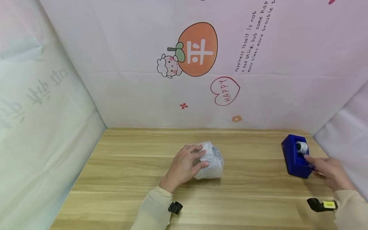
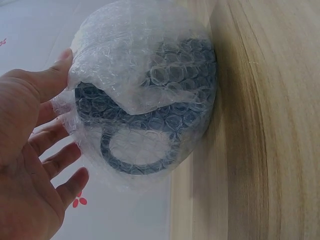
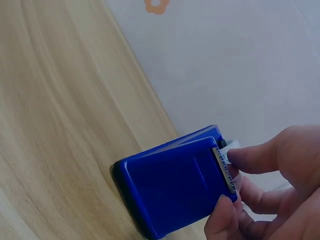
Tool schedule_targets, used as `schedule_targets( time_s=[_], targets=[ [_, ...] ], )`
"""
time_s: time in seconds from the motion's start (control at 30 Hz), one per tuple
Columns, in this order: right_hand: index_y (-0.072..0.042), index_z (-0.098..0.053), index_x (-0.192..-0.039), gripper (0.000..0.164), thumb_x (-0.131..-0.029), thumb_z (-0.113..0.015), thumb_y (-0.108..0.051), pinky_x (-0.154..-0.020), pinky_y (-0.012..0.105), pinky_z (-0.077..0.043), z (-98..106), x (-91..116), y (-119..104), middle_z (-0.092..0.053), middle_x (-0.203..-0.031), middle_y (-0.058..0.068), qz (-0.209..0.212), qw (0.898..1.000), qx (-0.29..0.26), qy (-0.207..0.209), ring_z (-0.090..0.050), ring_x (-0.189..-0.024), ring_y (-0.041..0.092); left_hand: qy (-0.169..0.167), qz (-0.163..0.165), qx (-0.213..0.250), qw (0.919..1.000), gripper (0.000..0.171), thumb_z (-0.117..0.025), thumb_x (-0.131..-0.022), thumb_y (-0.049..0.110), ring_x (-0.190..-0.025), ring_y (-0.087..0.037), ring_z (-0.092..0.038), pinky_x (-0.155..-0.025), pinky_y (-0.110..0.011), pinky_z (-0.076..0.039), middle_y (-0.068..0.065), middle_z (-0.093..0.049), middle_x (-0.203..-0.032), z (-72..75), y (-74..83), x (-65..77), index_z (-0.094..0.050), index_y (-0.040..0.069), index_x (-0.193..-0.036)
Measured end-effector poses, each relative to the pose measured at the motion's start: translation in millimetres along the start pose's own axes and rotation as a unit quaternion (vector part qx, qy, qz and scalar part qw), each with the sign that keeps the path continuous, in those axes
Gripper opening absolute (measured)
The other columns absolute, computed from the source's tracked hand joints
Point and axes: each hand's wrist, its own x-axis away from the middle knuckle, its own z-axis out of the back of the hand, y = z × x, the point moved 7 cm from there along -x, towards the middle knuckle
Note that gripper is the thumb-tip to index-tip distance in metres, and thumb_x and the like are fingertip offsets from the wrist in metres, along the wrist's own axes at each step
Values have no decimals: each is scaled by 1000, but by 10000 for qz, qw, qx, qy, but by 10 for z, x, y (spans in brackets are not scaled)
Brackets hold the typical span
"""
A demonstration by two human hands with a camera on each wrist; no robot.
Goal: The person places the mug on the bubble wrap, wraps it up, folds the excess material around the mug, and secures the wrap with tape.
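A dark mug in bubble wrap lies near the middle of the table, its handle showing through the plastic in the left wrist view. My left hand holds it from the left, thumb on one side and fingers spread on the other; a loose flap of the wrap folds over the mug. At the right end of the table stands a blue tape dispenser with a white roll of tape. My right hand is at its toothed cutter, pinching the tape end between thumb and fingers.
The wooden table meets a printed white backdrop at its far edge. White sheets hang on the left and right. Black wrist cameras sit at both sleeves.
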Motion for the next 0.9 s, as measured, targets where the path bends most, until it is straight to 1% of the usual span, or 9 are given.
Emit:
schedule_targets(
  time_s=[0.07,0.2,0.37,0.47,0.6,0.67,0.73,0.8,0.9],
  targets=[
    [7,-63,-89,42,-102,-56,-32,-67,31,-58,3,-6,-5,-56,-88,6,9,9998,100,143,-58,-69,10,1,5,-6,10000,51,-68,-95,44,-130,-22,-51,-111,-39,-40,-4,-57,-145,2,2,0,-66,10,-134],
    [11,-63,-79,46,-102,-58,-30,-69,35,-61,-13,39,-57,-61,-96,22,352,9968,551,450,-67,-65,11,-10,3,-29,10000,51,-67,-95,44,-130,-21,-51,-112,-38,-40,-4,-57,-145,1,4,-8,-66,11,-134],
    [21,-65,-93,56,-101,-58,-34,-63,38,-61,-28,128,-153,-61,-105,44,855,9874,1170,638,-74,-66,26,-39,21,-45,10000,51,-67,-95,44,-130,-21,-51,-111,-38,-40,-4,-57,-145,-2,4,-15,-66,11,-134],
    [27,-57,-108,59,-102,-56,-31,-67,40,-62,-44,131,-165,-57,-110,46,867,9909,906,488,-73,-66,24,-49,40,-42,10000,51,-67,-96,44,-130,-22,-51,-111,-39,-40,-4,-57,-145,2,6,-10,-66,11,-134],
    [25,-48,-107,49,-103,-54,-23,-77,42,-61,-72,111,-145,-50,-114,32,631,9977,98,210,-68,-69,10,-68,66,-58,9999,51,-66,-96,44,-130,-22,-51,-111,-39,-40,-4,-57,-146,0,2,-4,-66,11,-135],
    [23,-46,-106,45,-104,-53,-21,-78,44,-61,-79,116,-140,-46,-118,34,577,9981,-138,188,-66,-70,7,-81,79,-63,9999,51,-66,-96,45,-131,-21,-51,-112,-39,-39,-4,-56,-146,-3,0,0,-66,11,-135],
    [19,-48,-105,41,-104,-53,-22,-77,44,-61,-85,134,-133,-42,-121,35,594,9976,-203,297,-65,-69,5,-86,84,-61,9999,51,-66,-96,45,-131,-21,-50,-112,-39,-39,-3,-56,-146,-6,-2,5,-66,11,-135],
    [24,-49,-106,48,-103,-54,-23,-75,43,-61,-91,160,-131,-42,-122,35,654,9967,-193,438,-65,-67,4,-70,73,-66,9999,51,-66,-96,45,-131,-21,-50,-111,-39,-40,-3,-56,-146,-5,-2,9,-66,11,-135],
    [29,-52,-113,58,-103,-54,-28,-69,41,-62,-106,214,-155,-46,-121,41,1002,9922,281,686,-69,-62,11,-22,44,-64,10000,51,-66,-96,44,-130,-22,-51,-111,-39,-40,-4,-57,-145,-3,-2,12,-66,11,-134]
  ],
)
